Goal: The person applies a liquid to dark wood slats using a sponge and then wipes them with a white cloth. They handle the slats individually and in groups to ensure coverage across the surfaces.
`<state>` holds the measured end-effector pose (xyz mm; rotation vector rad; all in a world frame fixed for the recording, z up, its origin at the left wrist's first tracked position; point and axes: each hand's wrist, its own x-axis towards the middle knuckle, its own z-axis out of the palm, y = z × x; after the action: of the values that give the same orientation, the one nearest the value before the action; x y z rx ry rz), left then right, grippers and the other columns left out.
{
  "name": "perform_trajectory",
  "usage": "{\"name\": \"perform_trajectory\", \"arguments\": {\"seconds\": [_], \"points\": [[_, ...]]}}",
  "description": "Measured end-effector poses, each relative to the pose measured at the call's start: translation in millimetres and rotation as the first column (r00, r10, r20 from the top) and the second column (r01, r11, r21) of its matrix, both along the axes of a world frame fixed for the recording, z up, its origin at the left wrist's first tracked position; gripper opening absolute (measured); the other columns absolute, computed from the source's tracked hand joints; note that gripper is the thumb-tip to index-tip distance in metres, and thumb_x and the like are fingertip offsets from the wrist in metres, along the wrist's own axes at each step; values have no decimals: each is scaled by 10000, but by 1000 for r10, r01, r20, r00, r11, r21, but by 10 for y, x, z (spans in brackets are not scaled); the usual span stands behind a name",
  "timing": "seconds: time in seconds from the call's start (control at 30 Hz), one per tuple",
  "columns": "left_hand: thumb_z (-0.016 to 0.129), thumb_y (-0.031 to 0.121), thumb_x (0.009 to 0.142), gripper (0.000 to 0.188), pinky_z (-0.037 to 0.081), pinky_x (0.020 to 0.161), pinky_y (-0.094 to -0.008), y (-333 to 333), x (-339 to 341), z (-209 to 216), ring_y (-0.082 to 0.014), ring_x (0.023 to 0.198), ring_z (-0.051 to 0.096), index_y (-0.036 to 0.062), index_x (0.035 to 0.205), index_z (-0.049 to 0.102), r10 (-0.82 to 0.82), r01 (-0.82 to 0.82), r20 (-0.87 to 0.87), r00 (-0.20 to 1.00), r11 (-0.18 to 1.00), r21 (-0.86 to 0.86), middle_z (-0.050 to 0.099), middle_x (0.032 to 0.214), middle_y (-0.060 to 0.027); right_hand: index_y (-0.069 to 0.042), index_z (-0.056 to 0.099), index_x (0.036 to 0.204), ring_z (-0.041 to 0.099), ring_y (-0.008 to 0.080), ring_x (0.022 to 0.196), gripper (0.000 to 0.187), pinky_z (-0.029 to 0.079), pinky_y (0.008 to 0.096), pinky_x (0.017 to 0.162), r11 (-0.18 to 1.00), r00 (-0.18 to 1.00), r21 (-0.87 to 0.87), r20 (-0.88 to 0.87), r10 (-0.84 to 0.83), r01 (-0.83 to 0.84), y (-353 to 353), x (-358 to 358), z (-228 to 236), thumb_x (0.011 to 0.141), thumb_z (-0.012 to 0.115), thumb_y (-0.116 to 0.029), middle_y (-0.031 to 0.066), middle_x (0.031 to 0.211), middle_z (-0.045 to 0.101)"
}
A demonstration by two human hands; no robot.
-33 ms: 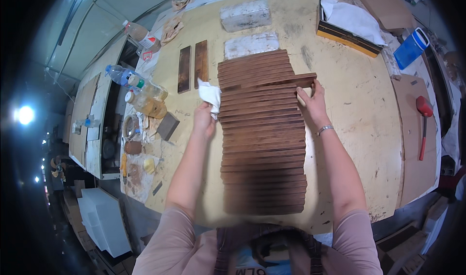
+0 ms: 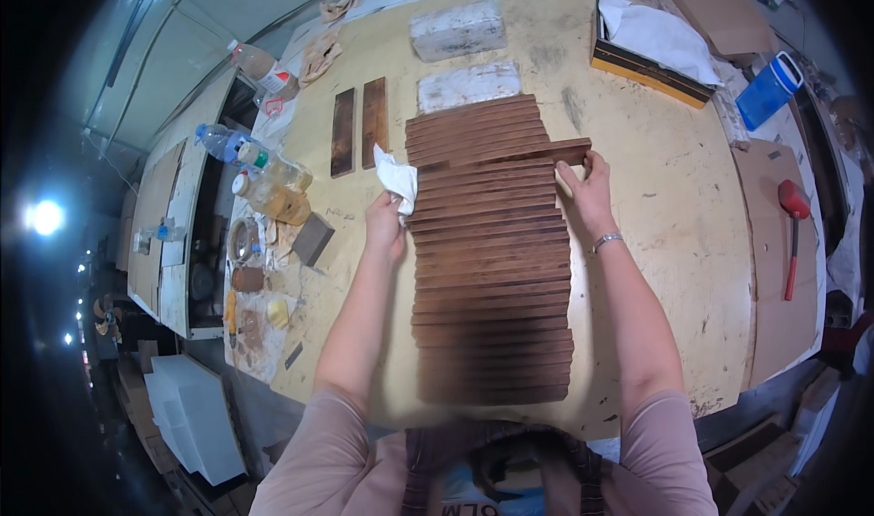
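One thin, dark brown wooden strip point(image 2: 573, 150) lies aslant across the upper part of a long row of closely laid brown wooden strips point(image 2: 492, 252) on the pale yellow, stained bench point(image 2: 669, 316), its right end jutting past the row's right edge. Its long axis runs mostly left to right, the right end angled slightly away from the person, so it meets its neighbours at a shallow slant. The right hand point(image 2: 588, 196) is the nearer one: its fingers are closed on that jutting end, thumb on the near side and forefinger at the tip. The left hand point(image 2: 386, 223) is at the row's opposite edge, fingers bunched around a crumpled white cloth point(image 2: 398, 184); the slanted strip reaches rightward from there, though its left end is hard to make out.
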<state>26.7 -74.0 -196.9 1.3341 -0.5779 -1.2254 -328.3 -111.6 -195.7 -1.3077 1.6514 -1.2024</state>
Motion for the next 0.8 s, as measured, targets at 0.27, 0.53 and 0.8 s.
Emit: {"name": "perform_trajectory", "arguments": {"seconds": [0.27, 0.53, 0.8], "points": [[478, -22, 980, 339, 491, 873, -265, 80, -32, -45, -130, 1018, 651, -20, 1294, 608, 8, -8, 16, 1000, 1000, 3, 691, 1176, -63, 37, 173, 1556, 508, 296, 1295, 1035, 424, 376, 1096, 977, 772, 73, 626, 112, -201, -216, -56, 56, 810, 829, -257, 231, 1518, 379], [512, -94, 950, 484, 463, 1005, -292, -71, -32, 356, -184, 1180, 610, -32, 1431, 514, 13, 75, 476, 879, 983, -165, 647, 1286, -110, 60, 191, 1559, 445, 328, 1390, 1091, 372, 362, 1141, 942, 937, 92, 172, 303, -321, -53, 136, 52, 785, 845, -343, 289, 1491, 438], [530, 2, 986, 320, 513, 867, -292, -887, 280, 188, -134, 1038, 645, 29, 1294, 610, -71, 92, 148, 986, 986, -137, 677, 1168, -40, 18, 266, 1566, 302, 265, 1497, 782, 228, 346, 1217, 949, 878, 17, 385, 284, -314, -861, -15, -134, 1048, 392, -554, 193, 1612, 320]]}}
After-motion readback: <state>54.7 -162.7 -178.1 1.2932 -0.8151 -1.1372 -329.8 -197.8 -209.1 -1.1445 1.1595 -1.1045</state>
